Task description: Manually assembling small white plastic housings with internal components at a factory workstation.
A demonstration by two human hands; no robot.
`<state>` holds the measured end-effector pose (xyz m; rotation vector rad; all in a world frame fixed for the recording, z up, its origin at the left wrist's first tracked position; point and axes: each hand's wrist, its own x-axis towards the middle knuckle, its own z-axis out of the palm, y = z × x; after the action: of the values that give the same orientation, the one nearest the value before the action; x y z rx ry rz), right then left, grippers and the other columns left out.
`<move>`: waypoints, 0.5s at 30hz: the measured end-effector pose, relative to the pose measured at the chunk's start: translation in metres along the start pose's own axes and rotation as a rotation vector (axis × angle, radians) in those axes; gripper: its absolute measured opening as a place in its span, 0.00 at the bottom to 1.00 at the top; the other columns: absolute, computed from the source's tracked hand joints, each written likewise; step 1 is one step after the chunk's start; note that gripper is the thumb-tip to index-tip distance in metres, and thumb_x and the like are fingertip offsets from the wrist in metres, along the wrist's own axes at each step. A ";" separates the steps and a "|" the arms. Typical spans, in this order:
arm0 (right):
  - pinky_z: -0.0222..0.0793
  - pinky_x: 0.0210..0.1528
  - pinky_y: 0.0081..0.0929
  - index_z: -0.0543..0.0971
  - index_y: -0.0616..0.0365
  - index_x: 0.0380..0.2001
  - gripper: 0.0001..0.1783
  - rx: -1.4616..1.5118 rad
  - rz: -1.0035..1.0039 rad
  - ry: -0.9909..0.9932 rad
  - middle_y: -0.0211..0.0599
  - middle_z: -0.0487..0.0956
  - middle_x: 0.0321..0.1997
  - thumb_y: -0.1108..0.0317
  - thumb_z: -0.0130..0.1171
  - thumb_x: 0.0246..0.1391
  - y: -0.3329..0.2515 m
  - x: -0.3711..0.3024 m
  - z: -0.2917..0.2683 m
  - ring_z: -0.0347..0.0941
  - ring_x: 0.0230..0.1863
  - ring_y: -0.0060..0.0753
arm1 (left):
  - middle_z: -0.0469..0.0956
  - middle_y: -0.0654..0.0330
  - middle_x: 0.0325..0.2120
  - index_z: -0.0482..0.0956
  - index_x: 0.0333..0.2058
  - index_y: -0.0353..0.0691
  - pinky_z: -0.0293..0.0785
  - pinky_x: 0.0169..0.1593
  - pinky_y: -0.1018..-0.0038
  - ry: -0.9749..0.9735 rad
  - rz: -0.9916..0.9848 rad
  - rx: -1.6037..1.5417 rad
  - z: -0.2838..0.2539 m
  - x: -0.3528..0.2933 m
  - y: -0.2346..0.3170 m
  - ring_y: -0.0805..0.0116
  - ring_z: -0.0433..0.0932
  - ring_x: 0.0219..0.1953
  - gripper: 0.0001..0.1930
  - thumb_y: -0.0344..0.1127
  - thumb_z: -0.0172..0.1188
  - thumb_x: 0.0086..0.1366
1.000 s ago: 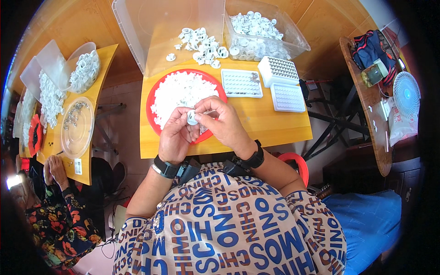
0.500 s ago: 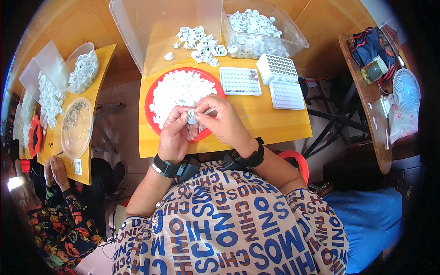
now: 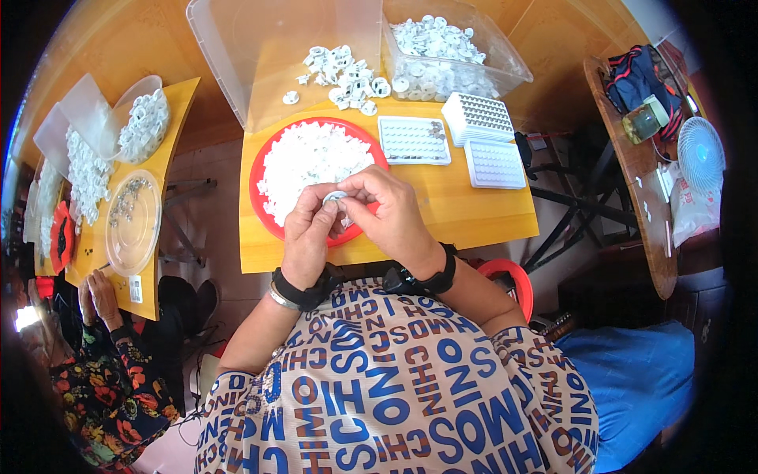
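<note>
Nearest the viewer, a thin, light woven shirt (image 3: 410, 379) with blue and brown block lettering covers the torso; black bands circle both wrists, with a smooth metallic bangle below the left one. The left hand (image 3: 309, 225) pinches a round white part (image 3: 335, 196) between thumb and fingers; the right hand (image 3: 387, 207) grips the same piece from the other side, its fingertips drawn close together. The part, a smooth disc-like piece seen tilted, is held above the near edge of a round red tray (image 3: 257, 186). This glossy tray carries a dense mound of small, angular white pieces (image 3: 312, 162).

The supporting surface is a smooth yellow table (image 3: 458, 225) with faint wood grain. Right of the red tray lies a shallow white rectangular tray (image 3: 414, 150) with rows of recesses and a few grey bits at one corner; beside it are stacked white trays (image 3: 478, 122). Farther back, round white pieces (image 3: 343, 75) lie loosely heaped, and a translucent plastic bin (image 3: 517, 77) holds many more.

In the room, a co-worker's hands (image 3: 100, 296) rest at a second yellow table (image 3: 172, 138) on the left; a brown table (image 3: 632, 186) bearing a pale blue fan (image 3: 701, 154) stands on the right. Orange-brown panelling (image 3: 560, 39) forms the background.
</note>
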<state>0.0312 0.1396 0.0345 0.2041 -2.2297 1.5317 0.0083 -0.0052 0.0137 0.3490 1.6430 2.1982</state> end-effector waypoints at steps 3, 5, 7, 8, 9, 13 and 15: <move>0.73 0.28 0.22 0.75 0.65 0.31 0.06 0.036 0.051 -0.003 0.41 0.79 0.28 0.79 0.61 0.49 -0.002 -0.002 -0.001 0.79 0.27 0.28 | 0.74 0.66 0.28 0.73 0.45 0.36 0.67 0.31 0.83 0.030 0.062 0.068 0.003 -0.003 0.004 0.82 0.68 0.27 0.10 0.27 0.46 0.69; 0.74 0.28 0.22 0.75 0.65 0.31 0.06 0.069 0.107 -0.020 0.41 0.79 0.27 0.78 0.61 0.49 -0.004 -0.003 -0.001 0.79 0.27 0.28 | 0.73 0.66 0.27 0.73 0.44 0.35 0.67 0.30 0.83 0.071 0.108 0.132 0.005 -0.005 0.005 0.81 0.67 0.26 0.09 0.28 0.46 0.69; 0.74 0.28 0.22 0.75 0.65 0.30 0.06 0.114 0.110 -0.027 0.41 0.79 0.27 0.78 0.62 0.50 -0.007 -0.003 -0.002 0.79 0.27 0.28 | 0.73 0.65 0.27 0.72 0.45 0.35 0.67 0.29 0.84 0.055 0.145 0.156 0.003 -0.005 0.002 0.81 0.68 0.26 0.09 0.28 0.46 0.69; 0.74 0.28 0.22 0.75 0.65 0.30 0.06 0.115 0.111 -0.027 0.41 0.79 0.27 0.78 0.62 0.50 -0.009 -0.003 -0.002 0.79 0.27 0.28 | 0.74 0.65 0.28 0.72 0.45 0.36 0.67 0.28 0.84 0.038 0.182 0.180 0.002 -0.004 0.000 0.81 0.69 0.26 0.09 0.29 0.45 0.69; 0.74 0.30 0.21 0.75 0.65 0.31 0.05 0.105 0.125 -0.039 0.39 0.79 0.28 0.79 0.61 0.50 -0.010 -0.003 -0.003 0.79 0.28 0.25 | 0.74 0.65 0.28 0.72 0.45 0.36 0.67 0.28 0.84 0.037 0.181 0.180 0.002 -0.005 -0.001 0.81 0.69 0.26 0.09 0.29 0.45 0.69; 0.74 0.32 0.20 0.75 0.65 0.31 0.05 0.072 0.108 -0.052 0.37 0.79 0.29 0.80 0.60 0.50 -0.010 -0.005 -0.003 0.78 0.30 0.23 | 0.73 0.66 0.27 0.72 0.44 0.36 0.66 0.28 0.85 0.050 0.190 0.195 0.003 -0.006 0.000 0.82 0.68 0.25 0.09 0.29 0.45 0.69; 0.74 0.32 0.20 0.75 0.65 0.31 0.05 0.055 0.095 -0.045 0.37 0.79 0.29 0.80 0.60 0.50 -0.010 -0.005 -0.002 0.78 0.30 0.23 | 0.73 0.66 0.26 0.72 0.44 0.36 0.65 0.27 0.85 0.063 0.192 0.211 0.005 -0.007 0.001 0.82 0.67 0.25 0.09 0.29 0.45 0.69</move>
<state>0.0401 0.1373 0.0416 0.1531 -2.2628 1.6554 0.0162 -0.0046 0.0164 0.5192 1.9556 2.1938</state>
